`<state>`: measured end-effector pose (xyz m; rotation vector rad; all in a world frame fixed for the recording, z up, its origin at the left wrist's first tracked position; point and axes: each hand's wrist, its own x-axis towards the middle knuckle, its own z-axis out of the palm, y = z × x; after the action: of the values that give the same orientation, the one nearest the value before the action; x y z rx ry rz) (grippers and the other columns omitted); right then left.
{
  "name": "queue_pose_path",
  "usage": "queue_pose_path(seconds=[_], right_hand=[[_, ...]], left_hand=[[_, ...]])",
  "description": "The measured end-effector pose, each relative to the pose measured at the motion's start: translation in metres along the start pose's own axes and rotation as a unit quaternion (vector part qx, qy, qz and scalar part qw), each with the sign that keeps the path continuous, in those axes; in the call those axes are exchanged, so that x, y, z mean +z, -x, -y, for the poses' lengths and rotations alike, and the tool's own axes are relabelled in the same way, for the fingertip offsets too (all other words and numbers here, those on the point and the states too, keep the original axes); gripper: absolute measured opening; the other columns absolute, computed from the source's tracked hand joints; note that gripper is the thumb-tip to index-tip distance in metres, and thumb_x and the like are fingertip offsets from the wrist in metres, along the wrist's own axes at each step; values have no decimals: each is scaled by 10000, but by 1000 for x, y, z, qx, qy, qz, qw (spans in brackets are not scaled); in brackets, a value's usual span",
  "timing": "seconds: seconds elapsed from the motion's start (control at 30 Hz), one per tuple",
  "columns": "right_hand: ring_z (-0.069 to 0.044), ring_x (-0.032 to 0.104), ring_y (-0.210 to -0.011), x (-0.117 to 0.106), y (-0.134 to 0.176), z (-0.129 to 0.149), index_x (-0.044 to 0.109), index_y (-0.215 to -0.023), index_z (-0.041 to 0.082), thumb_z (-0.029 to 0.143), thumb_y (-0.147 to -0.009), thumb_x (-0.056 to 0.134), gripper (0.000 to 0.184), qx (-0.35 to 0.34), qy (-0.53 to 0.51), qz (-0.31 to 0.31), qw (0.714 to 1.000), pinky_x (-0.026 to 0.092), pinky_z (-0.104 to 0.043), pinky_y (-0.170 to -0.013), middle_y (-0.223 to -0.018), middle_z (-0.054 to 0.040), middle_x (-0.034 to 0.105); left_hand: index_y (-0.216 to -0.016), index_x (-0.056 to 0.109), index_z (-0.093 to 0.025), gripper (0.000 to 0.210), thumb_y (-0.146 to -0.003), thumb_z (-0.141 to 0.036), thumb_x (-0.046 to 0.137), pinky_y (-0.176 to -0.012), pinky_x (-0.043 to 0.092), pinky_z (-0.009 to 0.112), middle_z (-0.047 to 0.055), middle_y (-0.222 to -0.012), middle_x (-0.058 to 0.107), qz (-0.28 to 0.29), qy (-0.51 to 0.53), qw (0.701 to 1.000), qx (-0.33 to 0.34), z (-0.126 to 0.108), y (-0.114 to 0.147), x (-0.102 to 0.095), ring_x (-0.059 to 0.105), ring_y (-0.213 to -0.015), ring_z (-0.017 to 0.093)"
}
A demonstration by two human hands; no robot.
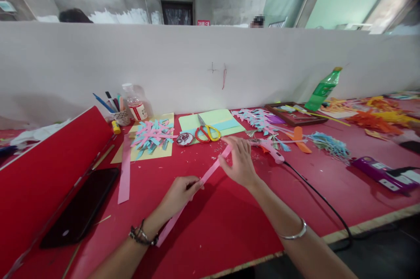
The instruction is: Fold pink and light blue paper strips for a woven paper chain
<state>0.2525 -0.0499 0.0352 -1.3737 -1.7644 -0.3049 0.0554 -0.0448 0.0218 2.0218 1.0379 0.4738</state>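
A long pink paper strip [211, 171] slants across the red tabletop between my hands. My left hand [182, 193] pinches it near the middle, thumb on top, and its lower end passes under my left wrist. At the upper end, my right hand [239, 163] has its bent fingers and thumb closed on the strip. Just beyond lie scissors [208, 132] with red and yellow handles and a round badge-like disc [185, 139]. A pink glue gun [272, 151] rests right of my right hand, its black cord trailing off the front edge.
Cut pink and blue paper pieces [152, 136] lie on yellow sheets at left, near another pink strip [124, 178]. A black phone [82, 206] leans left. Behind are a pen cup [121, 117] and a green bottle [323, 90]. A purple power strip [382, 175] sits right.
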Motion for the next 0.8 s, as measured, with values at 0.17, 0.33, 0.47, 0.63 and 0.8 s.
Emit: queue_pose_path(seconds=[0.17,0.33,0.47,0.63,0.8], right_hand=[[-241,367,-1088,-9,7,26,397,-1083,229,283,-675,485,421,-133,-13,-37,990,120,-473,-946,-1148,-84,404],[-214,471,-952,-18,9,29,447,-997,200,271,-659,376,353,-114,-123,-17,986,134,-463,-934,-980,-57,502],[-174,512,-775,-28,2,12,509,-822,206,183,-686,398,177,-88,-90,-146,981,225,-430,-867,-782,-11,540],[-176,487,-790,-29,-4,1,508,-805,189,120,-719,417,143,-44,-36,-158,986,320,-351,-782,-777,-35,531],[-181,442,-934,-2,6,24,440,-1082,208,227,-746,457,337,-111,-81,270,953,345,-311,-802,-979,-66,498]], left_hand=[[-645,551,-135,326,-809,-331,347,-459,251,177,-39,-498,439,62,-103,990,67,-3,-2,-11,363,-465,65],[-645,558,-148,326,-813,-338,353,-477,245,193,-18,-546,498,79,-225,965,107,2,0,-19,384,-485,72],[-823,554,-190,298,-815,-390,334,-511,289,207,19,-675,576,51,-318,945,60,10,-3,-25,500,-582,121],[-854,527,-193,290,-829,-375,302,-529,327,226,46,-769,589,25,-380,924,33,11,-4,-26,547,-656,164],[-848,531,-184,217,-832,-270,333,-611,362,213,34,-810,567,12,-310,946,95,8,0,-24,531,-712,136]])
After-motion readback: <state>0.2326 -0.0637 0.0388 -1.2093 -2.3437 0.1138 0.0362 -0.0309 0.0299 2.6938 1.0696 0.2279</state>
